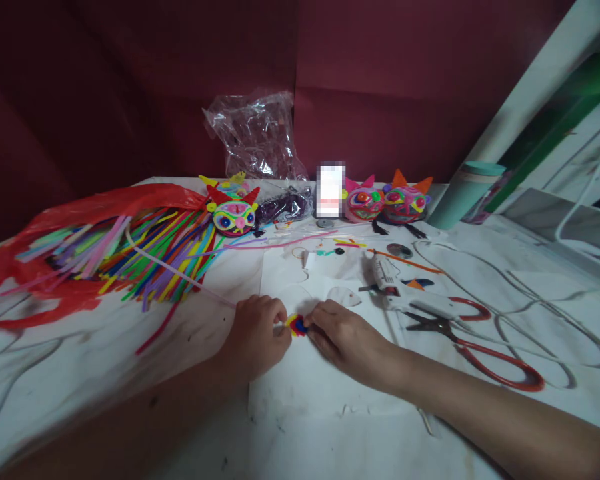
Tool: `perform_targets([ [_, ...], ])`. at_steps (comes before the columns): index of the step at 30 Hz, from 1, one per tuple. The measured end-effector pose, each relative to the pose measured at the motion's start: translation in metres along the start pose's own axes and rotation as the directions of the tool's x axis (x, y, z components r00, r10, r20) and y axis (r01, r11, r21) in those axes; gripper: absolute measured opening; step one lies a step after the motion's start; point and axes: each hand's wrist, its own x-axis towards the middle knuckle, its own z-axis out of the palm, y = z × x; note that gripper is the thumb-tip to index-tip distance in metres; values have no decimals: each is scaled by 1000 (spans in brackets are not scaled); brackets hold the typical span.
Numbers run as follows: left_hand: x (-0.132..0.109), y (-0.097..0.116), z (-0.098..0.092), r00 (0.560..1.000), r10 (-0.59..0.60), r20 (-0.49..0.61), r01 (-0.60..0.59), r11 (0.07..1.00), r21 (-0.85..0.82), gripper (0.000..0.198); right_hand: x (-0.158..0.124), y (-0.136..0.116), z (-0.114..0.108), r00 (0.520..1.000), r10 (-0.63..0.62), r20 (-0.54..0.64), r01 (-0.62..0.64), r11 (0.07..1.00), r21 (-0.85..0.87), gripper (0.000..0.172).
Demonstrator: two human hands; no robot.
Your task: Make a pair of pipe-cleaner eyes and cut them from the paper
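Both my hands rest on a white sheet on the table, pinching one small coiled piece of red, yellow and blue pipe cleaner between them. My left hand has its fingers curled on the coil's left side. A long pale pink pipe cleaner runs from that hand back to the left. My right hand grips the coil's right side with closed fingertips.
A heap of coloured pipe cleaners lies on a red plastic bag at left. Three finished cat-like heads stand at the back. A glue gun, red-handled scissors and a teal cup sit at right.
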Motion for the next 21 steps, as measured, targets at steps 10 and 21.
perform_targets([
  [10,0,-10,1,999,31,-39,-35,991,-129,18,0,1,-2,1000,13,-13,-12,999,42,14],
  [21,-6,-14,-1,970,221,-105,-225,974,-28,21,1,2,-5,1000,13,-16,-12,999,44,16],
])
